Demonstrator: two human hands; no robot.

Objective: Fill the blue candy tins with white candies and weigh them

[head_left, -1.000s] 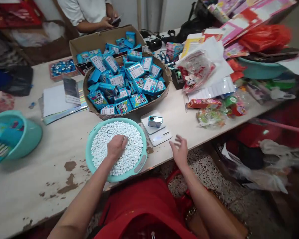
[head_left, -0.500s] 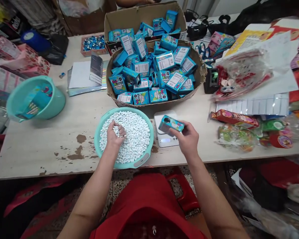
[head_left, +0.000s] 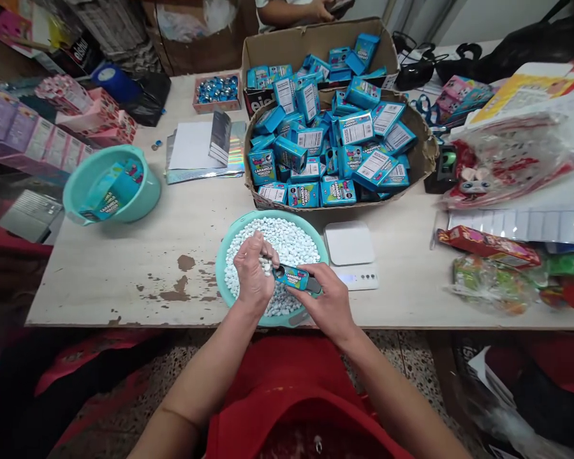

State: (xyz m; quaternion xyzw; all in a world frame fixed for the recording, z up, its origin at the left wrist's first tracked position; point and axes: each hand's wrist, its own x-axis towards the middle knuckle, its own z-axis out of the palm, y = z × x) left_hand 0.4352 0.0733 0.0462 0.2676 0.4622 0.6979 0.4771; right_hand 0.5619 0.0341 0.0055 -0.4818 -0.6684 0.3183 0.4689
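Observation:
Cupped over the turquoise bowl (head_left: pixel 224 280), my left hand (head_left: pixel 256 271) is closed around some small white candies (head_left: pixel 266 262). Its fingertips are at the end of a blue candy box (head_left: pixel 291 278), which my right hand (head_left: pixel 328 296) grips between thumb and fingers. The box is tilted, with a dark hole at its left end towards the candies. Beneath both hands, loose white candies (head_left: pixel 287 237) fill the bowl. To the right of the bowl lies a white digital scale (head_left: pixel 349 245), with nothing on its plate.
Behind the bowl stands a cardboard box (head_left: pixel 423 172) heaped with blue candy boxes (head_left: pixel 356 127), another carton (head_left: pixel 268 50) behind it. A turquoise bucket (head_left: pixel 148 191) holds flat packaging. Wrapped sweets (head_left: pixel 490 280) lie right. A co-worker's hand (head_left: pixel 319 11) shows at the top.
My right hand has brought the candy box left from above the scale to over the bowl. My left hand, with candies, has lifted to meet it. The view has shifted left.

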